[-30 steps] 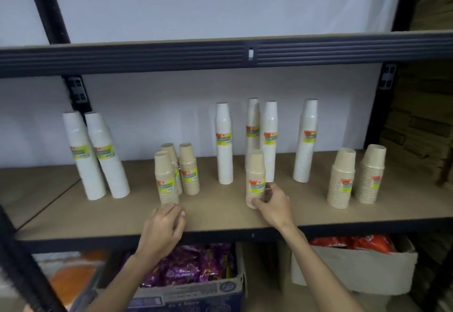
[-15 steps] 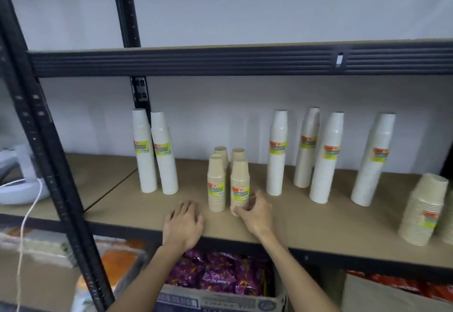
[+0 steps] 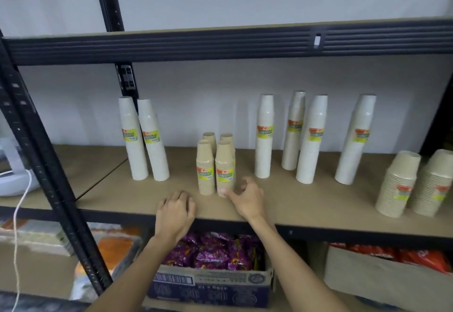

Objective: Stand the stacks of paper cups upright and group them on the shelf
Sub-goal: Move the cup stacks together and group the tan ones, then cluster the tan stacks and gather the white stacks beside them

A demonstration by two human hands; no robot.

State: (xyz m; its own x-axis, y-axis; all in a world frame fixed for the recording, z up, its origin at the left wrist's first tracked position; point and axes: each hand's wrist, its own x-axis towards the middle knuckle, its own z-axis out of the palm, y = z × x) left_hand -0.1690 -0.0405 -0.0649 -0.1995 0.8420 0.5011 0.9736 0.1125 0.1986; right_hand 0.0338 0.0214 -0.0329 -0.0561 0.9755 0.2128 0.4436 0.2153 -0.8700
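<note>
Several short brown cup stacks stand upright in a tight cluster on the shelf board (image 3: 306, 204); the front right one (image 3: 224, 168) is nearest my right hand (image 3: 246, 197). One fingertip of that hand touches the stack's base, while the other fingers are curled away and hold nothing. My left hand (image 3: 175, 211) rests palm down on the shelf's front edge, left of the cluster, and holds nothing. Two tall white stacks (image 3: 143, 145) stand at the left. Several more tall white stacks (image 3: 311, 140) stand at the right. Two wide brown stacks (image 3: 398, 184) sit far right.
A black upright post (image 3: 36, 140) crosses the left side and the upper shelf beam (image 3: 220, 44) runs overhead. Below the shelf are a box of purple packets (image 3: 213, 257) and a box of red packets (image 3: 392, 262). A white appliance with a cord (image 3: 14, 179) sits far left.
My right hand slid a short brown stack left to join the other short brown stacks and has now loosened its grip. My view shifted left. The left hand stayed on the shelf edge.
</note>
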